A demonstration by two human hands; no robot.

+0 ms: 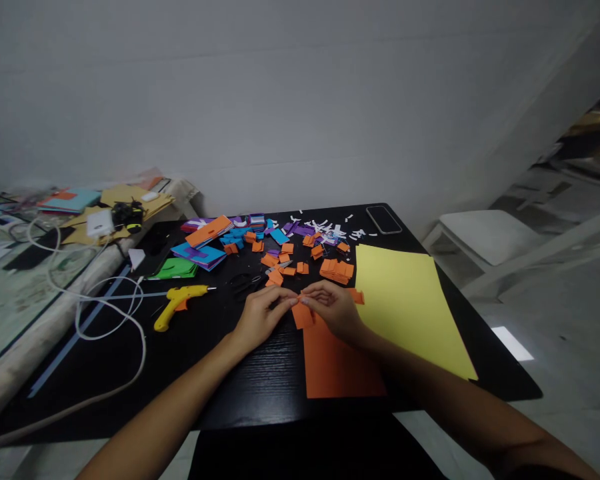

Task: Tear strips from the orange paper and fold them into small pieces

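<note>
My left hand [264,313] and my right hand [335,307] meet over the black table, fingertips pinched on a small orange paper piece [300,316]. Most of its upper edge is hidden by the fingers. Beneath my right hand and forearm lies a larger orange sheet [340,367]. A stack of folded orange paper pieces [337,270] sits just beyond my right hand. Several more small folded orange pieces are scattered ahead of both hands, around a pair of scissors [280,267]. Black-handled scissors [245,283] lie beyond my left hand.
Yellow sheets [410,300] cover the right side. At left are a yellow glue gun [185,301] and a looping white cable [143,333]. Blue and orange folded papers [200,255], white scraps [330,230] and a phone [384,219] lie farther back. A white stool [485,237] stands right.
</note>
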